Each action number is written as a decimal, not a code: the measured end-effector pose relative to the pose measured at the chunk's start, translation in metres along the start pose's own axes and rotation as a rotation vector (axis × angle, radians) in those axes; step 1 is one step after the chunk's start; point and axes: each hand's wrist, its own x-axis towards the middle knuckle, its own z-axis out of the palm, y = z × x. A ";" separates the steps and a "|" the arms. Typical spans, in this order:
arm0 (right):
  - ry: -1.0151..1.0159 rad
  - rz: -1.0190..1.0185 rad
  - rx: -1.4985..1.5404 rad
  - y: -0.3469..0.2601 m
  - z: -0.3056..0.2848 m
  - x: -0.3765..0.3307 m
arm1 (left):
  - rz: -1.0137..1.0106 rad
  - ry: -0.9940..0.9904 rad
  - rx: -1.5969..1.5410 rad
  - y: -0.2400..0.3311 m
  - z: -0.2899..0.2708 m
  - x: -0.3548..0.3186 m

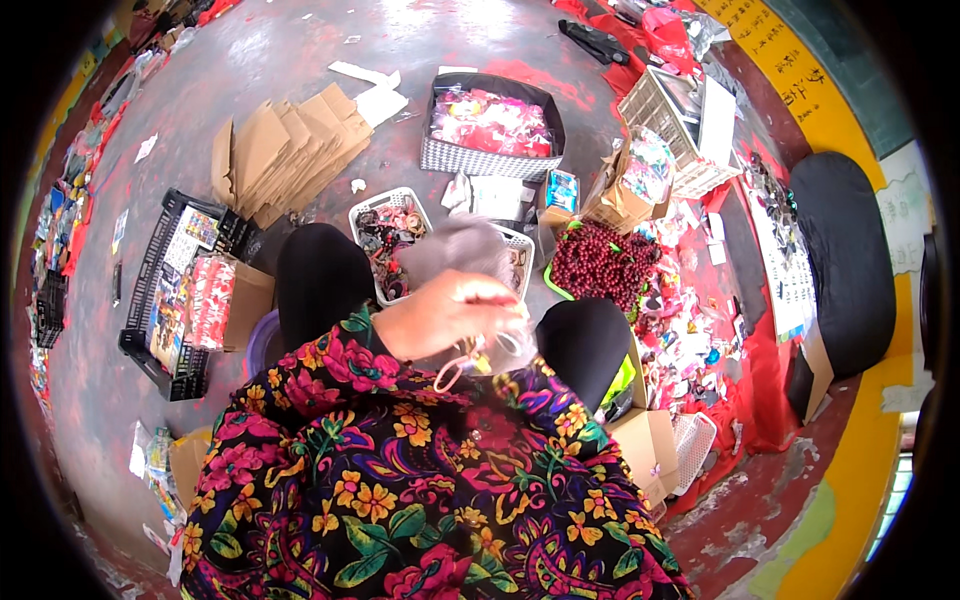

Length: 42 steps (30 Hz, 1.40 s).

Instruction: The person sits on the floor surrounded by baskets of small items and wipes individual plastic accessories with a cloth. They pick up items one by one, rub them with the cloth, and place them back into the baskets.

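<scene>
My left hand (pixel 440 318) reaches across my lap, palm down, its fingers bent over a small clear plastic bag (pixel 480 362). Loops like hair ties hang at the bag, one of them a pinkish ring (pixel 449 376). Just beyond the fingers a grey fluffy piece (pixel 455 252) is smeared by motion; what holds it is hidden. Only a little of my right hand (pixel 514 326) shows beside the bag, its fingers blurred. Between my knees stand a white basket of small accessories (pixel 398 222) and a second white basket (pixel 522 242), partly covered by the grey piece.
Dark red beads (pixel 602 262) fill a green-rimmed tray by my right knee. Ahead stands a patterned fabric box (pixel 490 166) of pink packets. Folded cardboard (pixel 295 150) lies front left, a black crate (pixel 150 345) left. Loose goods (pixel 700 345) cover red cloth on the right.
</scene>
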 end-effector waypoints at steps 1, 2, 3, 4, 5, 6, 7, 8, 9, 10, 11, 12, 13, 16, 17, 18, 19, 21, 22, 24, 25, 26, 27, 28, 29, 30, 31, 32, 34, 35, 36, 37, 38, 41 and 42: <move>0.006 0.037 0.018 0.008 0.001 -0.004 | 0.061 0.079 -0.063 -0.004 -0.004 0.000; 0.034 0.046 0.026 0.009 0.002 -0.007 | 0.097 0.169 -0.146 -0.007 -0.007 -0.001; 0.062 0.045 0.033 0.005 0.001 -0.007 | 0.148 0.174 -0.266 -0.009 -0.012 -0.001; 0.101 0.026 0.038 -0.003 -0.003 -0.006 | 0.152 0.190 -0.255 -0.008 -0.015 -0.007; 0.152 -0.013 0.026 -0.014 -0.006 -0.002 | 0.161 0.199 -0.249 -0.002 -0.018 -0.014; 0.186 -0.045 0.016 -0.023 -0.014 0.002 | 0.184 0.251 -0.217 0.000 -0.021 -0.018; 0.220 -0.088 -0.005 -0.032 -0.023 0.006 | 0.208 0.286 -0.194 0.001 -0.023 -0.021; 0.272 -0.141 -0.051 -0.041 -0.039 0.009 | 0.234 0.332 -0.173 0.001 -0.024 -0.025; 0.295 -0.159 -0.071 -0.042 -0.037 0.013 | 0.224 0.382 -0.097 0.000 -0.027 -0.025; 0.323 -0.180 -0.090 -0.043 -0.034 0.014 | 0.212 0.433 -0.021 -0.002 -0.031 -0.023; 0.324 -0.158 -0.086 -0.043 -0.029 0.014 | 0.199 0.485 0.055 -0.003 -0.033 -0.022; 0.341 -0.144 -0.076 -0.043 -0.013 0.009 | 0.232 0.501 0.102 0.001 -0.033 -0.018; 0.353 -0.126 -0.072 -0.044 0.001 0.004 | 0.279 0.481 0.082 -0.002 -0.033 -0.013; 0.034 -0.386 -1.220 -0.041 0.054 -0.014 | 0.362 0.563 0.401 -0.009 -0.030 -0.007; -0.062 -0.449 -1.330 -0.039 0.061 -0.021 | 0.397 0.594 0.497 -0.012 -0.028 -0.005; -0.095 -0.323 -1.047 -0.037 0.056 -0.027 | 0.461 0.617 0.578 -0.015 -0.027 -0.001; -0.072 -0.092 -0.435 -0.037 0.052 -0.029 | 0.499 0.608 0.638 -0.014 -0.027 0.001; -0.079 -0.093 -0.185 -0.032 0.046 -0.034 | 0.572 0.591 0.749 -0.014 -0.028 0.005; -0.102 -0.077 -0.412 -0.034 0.034 -0.031 | 0.559 0.588 0.713 -0.014 -0.027 0.004; -0.206 -0.219 -0.646 -0.032 0.026 -0.031 | 0.324 0.463 0.681 -0.013 -0.028 0.001; -0.259 -0.319 -0.919 -0.035 0.023 -0.027 | 0.204 0.405 0.664 -0.012 -0.028 -0.002; -0.284 -0.486 -1.060 -0.035 0.024 -0.026 | 0.137 0.351 0.603 -0.012 -0.028 -0.003; -0.213 -0.450 -0.995 -0.034 0.022 -0.027 | 0.109 0.312 0.574 -0.013 -0.027 -0.003; -0.143 -0.413 -0.930 -0.032 0.017 -0.028 | 0.080 0.274 0.545 -0.013 -0.026 -0.003; -0.073 -0.378 -0.863 -0.030 0.013 -0.028 | 0.052 0.235 0.517 -0.014 -0.026 -0.003; -0.040 -0.378 -0.822 -0.030 0.011 -0.027 | 0.119 0.210 0.570 -0.017 -0.026 -0.003; -0.006 -0.363 -0.765 -0.030 0.012 -0.027 | 0.115 0.241 0.491 -0.020 -0.025 -0.003; 0.028 -0.347 -0.709 -0.030 0.014 -0.027 | 0.111 0.273 0.411 -0.023 -0.024 -0.003; 0.038 -0.273 -0.616 -0.030 0.012 -0.028 | 0.132 0.341 0.390 -0.027 -0.023 -0.005; -0.005 -0.230 -0.625 -0.033 0.013 -0.029 | 0.144 0.342 0.364 -0.028 -0.025 -0.006; -0.045 -0.189 -0.631 -0.037 0.016 -0.030 | 0.154 0.339 0.341 -0.029 -0.028 -0.006; -0.086 -0.148 -0.635 -0.039 0.017 -0.030 | 0.164 0.337 0.318 -0.030 -0.031 -0.006; -0.133 -0.137 -0.648 -0.039 0.011 -0.030 | 0.162 0.305 0.252 -0.028 -0.031 -0.007; -0.095 -0.207 -0.591 -0.031 0.007 -0.031 | 0.212 0.262 0.226 -0.030 -0.028 -0.006; -0.068 -0.228 -0.544 -0.029 0.013 -0.032 | 0.210 0.246 0.216 -0.029 -0.028 -0.007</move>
